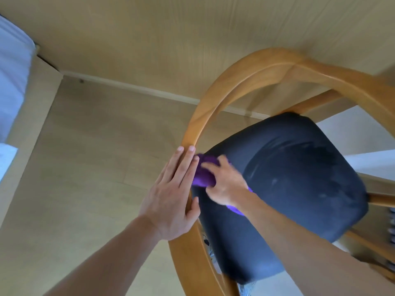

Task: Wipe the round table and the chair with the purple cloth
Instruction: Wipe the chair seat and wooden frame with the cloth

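Forearms nearest cam. Left hand (171, 195) flat on wooden arm rail (190, 133) of chair (256, 82), fingers (183, 159) straight, steadying, gripping nothing. Right hand (226, 184) clenched round purple cloth (202, 174), bunched at seat cushion (299, 184) edge, just beside rail. Round worktop not in view. Risks, my guess: cloth snags in gap btwn cushion & rail; chair tips if left hand presses too hard; bunched cloth misses pale smears on seat.

You see a pale wood-grain floor (89, 167) filling the view from twelve to seven o'clock. A light skirting strip (132, 87) runs across it near centre. White fabric (12, 82) sits at nine o'clock, touching the edge.
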